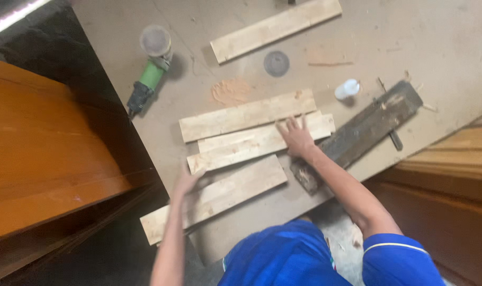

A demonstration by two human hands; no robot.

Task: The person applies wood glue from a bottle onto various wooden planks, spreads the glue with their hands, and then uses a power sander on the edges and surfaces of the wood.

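dusty bench [421, 42] carries pale planks side by side. we note our right hand [295, 139] flat, fingers spread, on the middle plank [251, 144]; left hand [187, 181] grips the near plank [225, 193] at its left end. green grinder [148, 79] lies well apart.

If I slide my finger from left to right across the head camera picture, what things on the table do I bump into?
Green angle grinder → left hand → orange sawdust pile → grey sanding disc → right hand → small white bottle → dark board.
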